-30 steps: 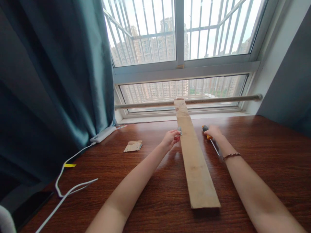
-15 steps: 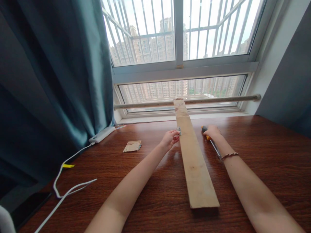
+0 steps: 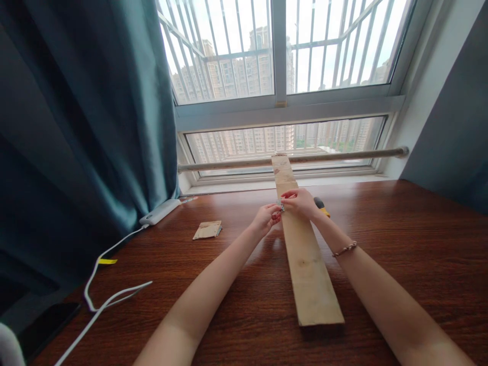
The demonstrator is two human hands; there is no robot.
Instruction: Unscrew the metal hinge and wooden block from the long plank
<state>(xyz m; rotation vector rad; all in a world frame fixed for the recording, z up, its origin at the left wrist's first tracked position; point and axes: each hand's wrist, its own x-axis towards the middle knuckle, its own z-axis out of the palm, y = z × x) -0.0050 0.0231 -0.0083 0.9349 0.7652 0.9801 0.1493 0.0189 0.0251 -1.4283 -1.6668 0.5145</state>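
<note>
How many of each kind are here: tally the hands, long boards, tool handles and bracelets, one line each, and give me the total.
Hands: 2, left hand and right hand
Long board: 1
Tool handle, dark and yellow: 1
Bracelet, on the right wrist: 1
Total: 5

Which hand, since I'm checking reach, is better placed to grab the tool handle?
Probably the right hand, which is nearer the tool handle; the left hand is across the board, pinching a metal piece.

Pale tan on the board [image 3: 310, 269], dark-streaked brown on the bench [image 3: 236, 315].
Shows black and yellow on the handle [image 3: 322, 207], teal on the curtain [image 3: 141, 117].
</note>
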